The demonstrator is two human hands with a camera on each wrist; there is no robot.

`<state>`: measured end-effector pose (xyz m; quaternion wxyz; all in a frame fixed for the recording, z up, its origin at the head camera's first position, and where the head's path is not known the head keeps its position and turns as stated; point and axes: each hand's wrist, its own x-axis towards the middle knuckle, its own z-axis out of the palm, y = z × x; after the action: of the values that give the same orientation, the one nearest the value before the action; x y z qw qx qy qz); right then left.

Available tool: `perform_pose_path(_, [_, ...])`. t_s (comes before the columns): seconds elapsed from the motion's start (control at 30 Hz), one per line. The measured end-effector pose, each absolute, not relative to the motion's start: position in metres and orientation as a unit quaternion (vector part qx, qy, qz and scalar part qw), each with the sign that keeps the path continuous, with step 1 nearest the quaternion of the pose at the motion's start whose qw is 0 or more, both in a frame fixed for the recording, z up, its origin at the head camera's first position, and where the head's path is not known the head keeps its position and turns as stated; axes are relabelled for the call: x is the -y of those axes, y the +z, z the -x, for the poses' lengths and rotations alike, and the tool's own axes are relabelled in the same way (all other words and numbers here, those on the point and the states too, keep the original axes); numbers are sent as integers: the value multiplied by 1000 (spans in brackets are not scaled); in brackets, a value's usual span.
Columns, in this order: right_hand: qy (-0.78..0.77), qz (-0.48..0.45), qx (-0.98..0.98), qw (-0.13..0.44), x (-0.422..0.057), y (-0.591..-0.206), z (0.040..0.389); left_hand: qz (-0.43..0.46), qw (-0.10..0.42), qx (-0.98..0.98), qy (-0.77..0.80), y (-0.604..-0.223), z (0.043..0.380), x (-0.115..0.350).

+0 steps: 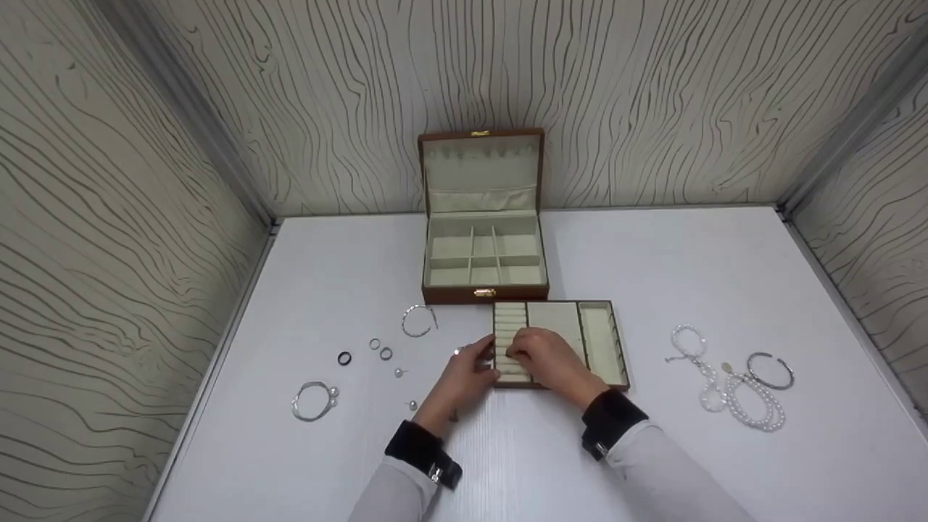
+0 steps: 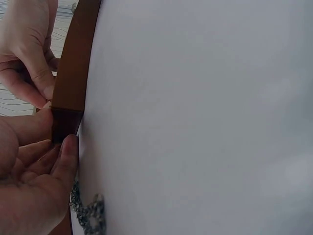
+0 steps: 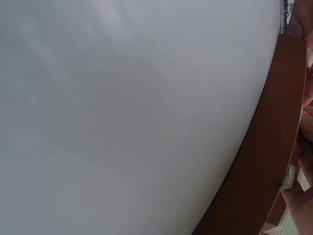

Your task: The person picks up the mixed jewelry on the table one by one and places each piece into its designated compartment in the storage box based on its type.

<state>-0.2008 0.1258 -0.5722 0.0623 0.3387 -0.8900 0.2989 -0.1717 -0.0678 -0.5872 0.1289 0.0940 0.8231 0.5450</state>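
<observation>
Pale sleeves [image 1: 397, 493] front the table [image 1: 341, 254], where my left hand [image 1: 464, 377] grips the left end of a tray [image 1: 554, 317] at the near side of the open box [image 1: 451, 295]. Whether my right hand [image 1: 552, 360], bent over the ring rolls [image 1: 511, 317], pinches anything, I cannot tell.

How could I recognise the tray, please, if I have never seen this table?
Near the far edge of the white table stands an open brown jewellery box. Directly in front, slightly to the right, lies the shallow tray, its left edge touched by the left hand. Unlike the box, it has padded rolls down its left side.
</observation>
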Motion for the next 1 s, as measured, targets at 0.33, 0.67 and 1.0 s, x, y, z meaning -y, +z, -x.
perform_pose_path(0.33, [264, -349, 897, 58, -124, -571, 199, -88, 127, -823, 546, -586, 171, 67])
perform_pose_path(0.67, [285, -352, 892, -5, -131, -569, 196, -88, 130, -826, 542, -586, 169, 67])
perform_pose_path(1.0, [275, -364, 890, -1, -139, -571, 191, -87, 132, -825, 542, -587, 169, 67])
